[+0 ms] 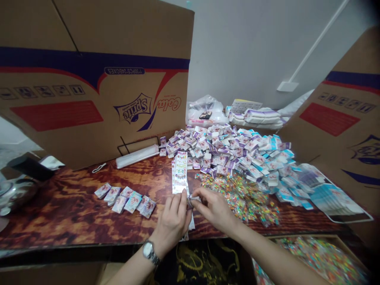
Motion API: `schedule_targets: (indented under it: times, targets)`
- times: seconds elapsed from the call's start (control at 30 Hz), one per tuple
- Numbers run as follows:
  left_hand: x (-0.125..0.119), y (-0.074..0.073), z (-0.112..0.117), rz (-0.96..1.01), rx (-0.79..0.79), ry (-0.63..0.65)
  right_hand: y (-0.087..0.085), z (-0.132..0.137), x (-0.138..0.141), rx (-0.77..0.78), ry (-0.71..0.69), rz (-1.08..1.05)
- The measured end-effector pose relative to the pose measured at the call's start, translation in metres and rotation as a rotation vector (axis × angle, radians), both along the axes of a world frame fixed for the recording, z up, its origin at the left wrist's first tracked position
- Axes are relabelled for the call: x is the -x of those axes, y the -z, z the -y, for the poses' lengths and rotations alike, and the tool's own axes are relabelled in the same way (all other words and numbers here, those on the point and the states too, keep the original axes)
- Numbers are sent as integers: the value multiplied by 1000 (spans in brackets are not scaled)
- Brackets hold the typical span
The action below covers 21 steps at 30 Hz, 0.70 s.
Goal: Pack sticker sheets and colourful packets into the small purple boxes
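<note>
Close to the table's front edge, my left hand [175, 213] and my right hand [216, 208] meet around a small printed box [193, 199]. Fingers of both hands are closed on it and cover most of it. Under and beyond my left fingers lie long sticker strips [179, 170] with rows of small coloured pictures. To the left, several small white, purple and blue boxes [133, 201] lie in a loose row. Right of my hands spreads a heap of clear packets with colourful candy [240, 194]. A big pile of small boxes [228, 148] stands behind it.
Large cardboard cartons stand at the back left [97, 99] and right [350, 130]. A roll of clear plastic bags [138, 155] lies by the left carton. Flat box stacks [335, 198] sit at right. Below the table edge, an open carton holds more candy packets [323, 257].
</note>
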<state>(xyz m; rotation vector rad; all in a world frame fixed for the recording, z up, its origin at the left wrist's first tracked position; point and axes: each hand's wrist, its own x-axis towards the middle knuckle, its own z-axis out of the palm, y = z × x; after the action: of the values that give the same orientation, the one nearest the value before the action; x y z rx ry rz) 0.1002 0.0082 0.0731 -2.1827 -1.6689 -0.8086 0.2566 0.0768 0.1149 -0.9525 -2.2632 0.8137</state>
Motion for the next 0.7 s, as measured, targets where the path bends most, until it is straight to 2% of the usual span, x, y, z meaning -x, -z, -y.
schedule_targets:
  times: [0.2,0.37,0.43,0.7]
  targets:
    - [2,4,1,10,12,4,0,-4,-6,138,-92,-33]
    - [0,8,1,12,30,9,16,-7,-5,361,-7,-145]
    - [0,10,1,0,29,20,17,-5,-3,355,-15,-135]
    - [0,17,0,-35,19,49,4,5,3,133,-103,2]
